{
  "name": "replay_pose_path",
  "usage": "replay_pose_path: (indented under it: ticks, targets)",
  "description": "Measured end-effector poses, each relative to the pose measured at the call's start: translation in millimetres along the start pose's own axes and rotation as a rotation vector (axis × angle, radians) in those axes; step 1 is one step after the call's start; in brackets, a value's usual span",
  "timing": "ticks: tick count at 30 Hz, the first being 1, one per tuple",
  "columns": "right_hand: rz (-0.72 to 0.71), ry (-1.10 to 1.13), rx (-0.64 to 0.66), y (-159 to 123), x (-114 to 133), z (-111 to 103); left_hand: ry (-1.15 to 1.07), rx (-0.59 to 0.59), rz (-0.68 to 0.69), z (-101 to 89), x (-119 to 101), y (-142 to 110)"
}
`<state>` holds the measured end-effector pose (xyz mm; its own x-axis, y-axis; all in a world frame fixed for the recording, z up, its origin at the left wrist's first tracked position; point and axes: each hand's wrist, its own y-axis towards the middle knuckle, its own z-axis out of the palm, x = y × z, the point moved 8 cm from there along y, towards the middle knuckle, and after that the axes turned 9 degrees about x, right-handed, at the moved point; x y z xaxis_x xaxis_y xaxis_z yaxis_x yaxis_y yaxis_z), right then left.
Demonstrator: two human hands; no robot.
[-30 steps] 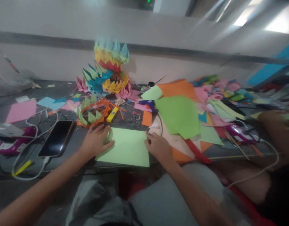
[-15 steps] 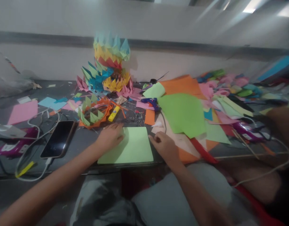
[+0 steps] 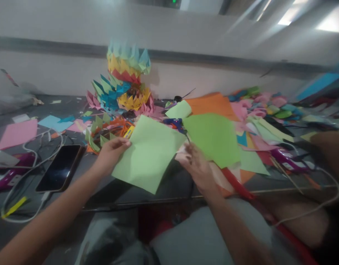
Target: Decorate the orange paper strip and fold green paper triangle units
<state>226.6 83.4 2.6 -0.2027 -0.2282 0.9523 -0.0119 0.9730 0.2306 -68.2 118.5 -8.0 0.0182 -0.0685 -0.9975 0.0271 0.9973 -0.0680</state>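
A light green sheet of paper is lifted off the table and turned at an angle. My left hand pinches it at its left edge, thumb on top. Just beyond the sheet's right corner is my right hand, blurred, with thumb and fingers apart and nothing visible between them. A dark blue glue gun lies behind that corner. Partly hidden behind the sheet are a yellow glue stick and a ring of folded orange and green paper.
Folded paper crowns are stacked at the back. A phone with a white cable lies left, beside a purple device. Bright green and orange sheets cover the right side. Another person's arm shows at far right.
The light green sheet has come up from lying flat on the table and rotated. My left hand has moved left to its edge; my right hand has opened and shifted slightly right.
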Motion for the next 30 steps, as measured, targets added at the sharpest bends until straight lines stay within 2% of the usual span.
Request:
replay_pose_path:
  ticks: [2,4,7,10,14,16,18,22,24,27,30]
  targets:
    - [0.185,0.218,0.208,5,-12,22,-0.152,-0.018,-0.049,5.6,12,-7]
    - [0.284,0.319,0.328,4,-14,37,-0.187,-0.016,-0.069,13.0,22,-12]
    - [0.346,0.302,0.383,1,-13,46,-0.171,0.004,-0.061,18.8,29,-12]
    - [0.32,0.142,0.376,5,-16,40,-0.044,0.135,0.006,22.2,22,-6]
    - [0.169,-0.068,0.467,17,-18,35,0.466,0.464,0.25,36.1,5,0]
    - [0.09,-0.185,0.47,23,-18,31,0.688,0.557,0.385,41.4,5,1]
    - [-0.027,-0.331,0.513,25,-15,33,0.842,0.588,0.509,44.6,6,2]
    - [-0.46,-0.559,0.792,6,-6,55,0.914,0.681,0.639,50.4,11,0]
    - [-0.631,-0.632,0.873,-6,-8,61,0.952,0.731,0.743,53.1,9,-5]
    - [-0.758,-0.736,0.891,-14,-14,65,1.055,0.776,0.832,54.6,9,-14]
    - [-0.803,-0.823,0.874,-16,-18,67,1.145,0.78,0.793,54.7,12,-21]
